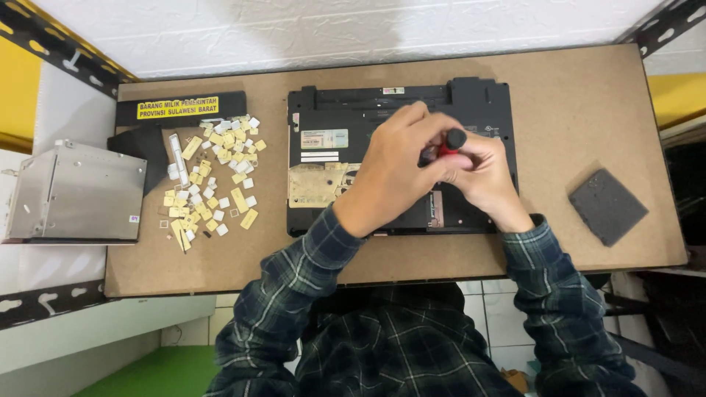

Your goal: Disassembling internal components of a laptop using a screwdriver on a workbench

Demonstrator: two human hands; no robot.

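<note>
Overhead, both hands' grip closes on a red-and-black screwdriver (446,145) above a matte black laptop (401,158); brown fibreboard surface (588,95) lies bare right.

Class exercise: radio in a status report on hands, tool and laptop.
Both hands, left hand and right hand, on red-black screwdriver. Upturned laptop underneath. Keycaps left, apart.

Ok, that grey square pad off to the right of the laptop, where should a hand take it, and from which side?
Probably by two opposite edges, pinched from above. The grey pad lies flat on the board, turned like a diamond, with bare board on every side. The right hand is nearest, so coming in from the laptop side looks shortest. Being thin, it may need an edge lifted first.
</note>
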